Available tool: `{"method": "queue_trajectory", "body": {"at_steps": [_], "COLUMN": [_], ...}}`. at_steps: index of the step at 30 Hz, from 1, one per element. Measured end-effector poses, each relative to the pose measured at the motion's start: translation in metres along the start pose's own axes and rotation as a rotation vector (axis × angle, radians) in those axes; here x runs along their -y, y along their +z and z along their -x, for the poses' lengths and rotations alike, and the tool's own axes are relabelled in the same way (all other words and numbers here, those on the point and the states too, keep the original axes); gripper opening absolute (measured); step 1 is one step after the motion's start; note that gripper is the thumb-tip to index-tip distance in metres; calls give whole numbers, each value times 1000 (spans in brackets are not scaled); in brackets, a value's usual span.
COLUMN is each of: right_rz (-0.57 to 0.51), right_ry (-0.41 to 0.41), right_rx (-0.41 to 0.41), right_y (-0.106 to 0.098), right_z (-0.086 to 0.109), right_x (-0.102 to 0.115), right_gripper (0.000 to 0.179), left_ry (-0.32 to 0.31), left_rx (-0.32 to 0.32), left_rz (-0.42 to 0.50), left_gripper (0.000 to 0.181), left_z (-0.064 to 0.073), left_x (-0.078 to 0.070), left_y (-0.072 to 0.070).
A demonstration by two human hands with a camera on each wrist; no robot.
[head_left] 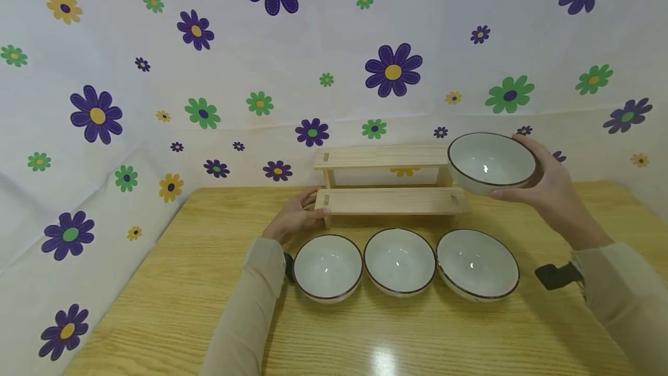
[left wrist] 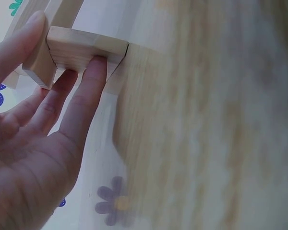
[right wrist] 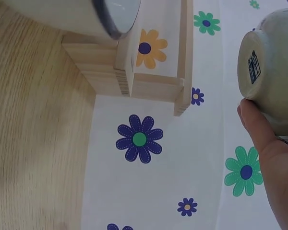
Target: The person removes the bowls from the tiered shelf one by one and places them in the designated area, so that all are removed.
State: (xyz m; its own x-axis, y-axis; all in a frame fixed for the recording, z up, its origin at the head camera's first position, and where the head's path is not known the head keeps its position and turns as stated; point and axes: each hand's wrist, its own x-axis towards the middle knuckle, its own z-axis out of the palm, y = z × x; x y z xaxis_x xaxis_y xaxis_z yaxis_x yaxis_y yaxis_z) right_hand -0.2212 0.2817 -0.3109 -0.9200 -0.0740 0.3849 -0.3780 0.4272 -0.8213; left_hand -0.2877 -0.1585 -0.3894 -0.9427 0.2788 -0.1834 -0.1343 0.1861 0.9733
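In the head view my right hand (head_left: 550, 193) grips a white bowl (head_left: 492, 158) with a dark brown rim by its right side. It holds the bowl in the air by the right end of a two-step wooden rack (head_left: 391, 201). The bowl's foot (right wrist: 252, 67), with a dark stamped mark, shows in the right wrist view. At the rack's left end, my left hand (head_left: 294, 216) holds the lower board. In the left wrist view its thumb (left wrist: 31, 36) lies on the board, and its fingers reach the end support (left wrist: 86, 45).
Three similar bowls stand in a row before the rack: a left one (head_left: 327, 268), a middle one (head_left: 399, 263) and a right one (head_left: 477, 266). All sit on a wood-grain table (head_left: 172, 283). A flower-printed white cloth (head_left: 323, 33) hangs behind.
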Motion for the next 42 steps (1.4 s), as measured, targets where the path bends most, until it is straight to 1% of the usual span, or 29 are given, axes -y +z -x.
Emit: {"method": "queue_trajectory", "body": {"at_steps": [5, 13, 21, 26, 37, 42], "right_rz": [19, 5, 11, 24, 72, 58], "right_ry": [0, -10, -12, -20, 25, 7], "right_rx": [-10, -16, -10, -15, -11, -14], "right_y": [-5, -14, -21, -25, -32, -35], "right_z": [6, 17, 26, 33, 43, 47], "right_x": [-2, -4, -7, -10, -14, -15], "right_gripper": [100, 99, 96, 97, 99, 100], "left_ry": [8, -3, 2, 7, 7, 14], "left_rx": [8, 1, 1, 5, 9, 18], "left_rz": [-2, -20, -9, -9, -20, -14], "left_gripper": [72, 73, 72, 71, 71, 71], "left_z": [-1, -4, -3, -2, -1, -2], "left_x": [1, 3, 3, 3, 3, 3], "left_y": [0, 0, -1, -2, -2, -2]}}
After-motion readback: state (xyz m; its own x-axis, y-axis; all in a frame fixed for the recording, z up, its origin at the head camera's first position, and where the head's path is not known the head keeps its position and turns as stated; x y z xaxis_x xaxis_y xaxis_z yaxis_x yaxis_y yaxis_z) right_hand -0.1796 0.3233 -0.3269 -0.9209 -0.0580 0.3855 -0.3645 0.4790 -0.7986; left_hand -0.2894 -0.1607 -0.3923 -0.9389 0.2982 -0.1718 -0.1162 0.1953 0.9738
